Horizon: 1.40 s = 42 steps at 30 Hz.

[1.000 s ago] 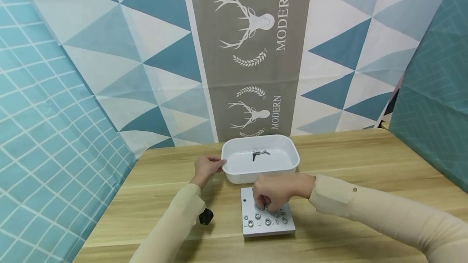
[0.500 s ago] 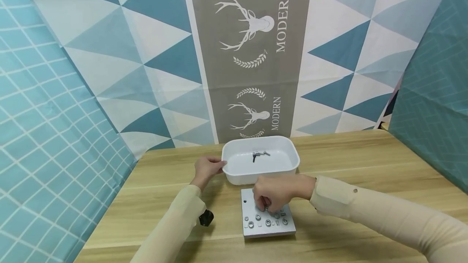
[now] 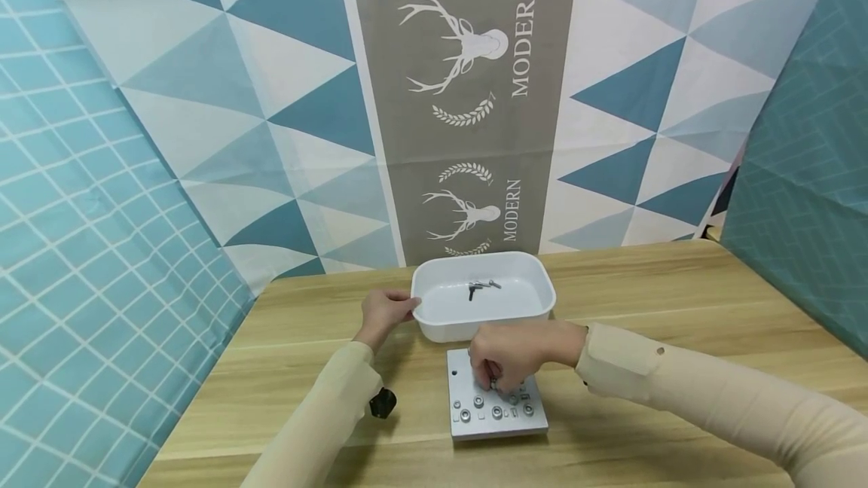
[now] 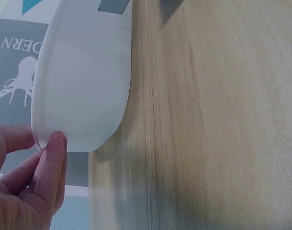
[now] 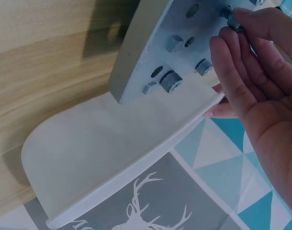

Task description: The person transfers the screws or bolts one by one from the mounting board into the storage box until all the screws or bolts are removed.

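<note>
My left hand (image 3: pixel 384 315) pinches the left end of the rim of a white plastic tub (image 4: pixel 84 81), thumb on one side and fingers on the other. In the right wrist view, my right hand (image 5: pixel 265 67) holds a socket head screw (image 5: pixel 236 25) between thumb and fingers. The screw's threaded end points at the face of a silver metal plate (image 3: pixel 464 367); whether it sits in a hole I cannot tell. Several other screws stand in the plate, one of them a large socket head screw (image 5: pixel 171 81). From the head view, my right hand covers the plate's far right part.
Several loose screws (image 3: pixel 472 288) lie inside the tub, just behind the plate. A small black object (image 3: pixel 383 403) sits on the wooden table (image 3: pixel 631 285), beside my left sleeve. Patterned cloth (image 3: pixel 468 134) hangs behind the table, with more cloth at both sides.
</note>
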{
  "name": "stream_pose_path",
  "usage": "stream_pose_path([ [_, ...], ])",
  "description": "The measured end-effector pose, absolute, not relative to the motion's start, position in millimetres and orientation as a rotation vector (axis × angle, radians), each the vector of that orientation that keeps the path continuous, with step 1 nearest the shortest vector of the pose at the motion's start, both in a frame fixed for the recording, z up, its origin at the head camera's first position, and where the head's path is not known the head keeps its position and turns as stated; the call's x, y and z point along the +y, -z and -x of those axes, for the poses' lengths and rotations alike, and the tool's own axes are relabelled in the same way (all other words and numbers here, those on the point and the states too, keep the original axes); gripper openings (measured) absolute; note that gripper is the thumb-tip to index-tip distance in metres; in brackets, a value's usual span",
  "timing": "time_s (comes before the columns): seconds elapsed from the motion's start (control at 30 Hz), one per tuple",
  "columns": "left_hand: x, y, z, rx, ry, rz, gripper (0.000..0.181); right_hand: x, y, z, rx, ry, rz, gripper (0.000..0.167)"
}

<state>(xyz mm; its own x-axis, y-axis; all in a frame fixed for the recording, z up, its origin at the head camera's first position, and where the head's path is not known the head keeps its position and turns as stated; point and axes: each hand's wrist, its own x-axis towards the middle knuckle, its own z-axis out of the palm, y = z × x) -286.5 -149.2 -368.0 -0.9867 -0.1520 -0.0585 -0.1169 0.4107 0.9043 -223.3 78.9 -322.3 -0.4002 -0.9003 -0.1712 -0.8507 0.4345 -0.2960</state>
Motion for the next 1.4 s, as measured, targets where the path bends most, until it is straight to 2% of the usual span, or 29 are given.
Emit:
stream_pose_path([
  [1.4,-149.6,368.4,285.0,-2.573,1.701,-0.219,0.023,77.6,318.7,221.9,2.436,0.217,1.433,0.018],
])
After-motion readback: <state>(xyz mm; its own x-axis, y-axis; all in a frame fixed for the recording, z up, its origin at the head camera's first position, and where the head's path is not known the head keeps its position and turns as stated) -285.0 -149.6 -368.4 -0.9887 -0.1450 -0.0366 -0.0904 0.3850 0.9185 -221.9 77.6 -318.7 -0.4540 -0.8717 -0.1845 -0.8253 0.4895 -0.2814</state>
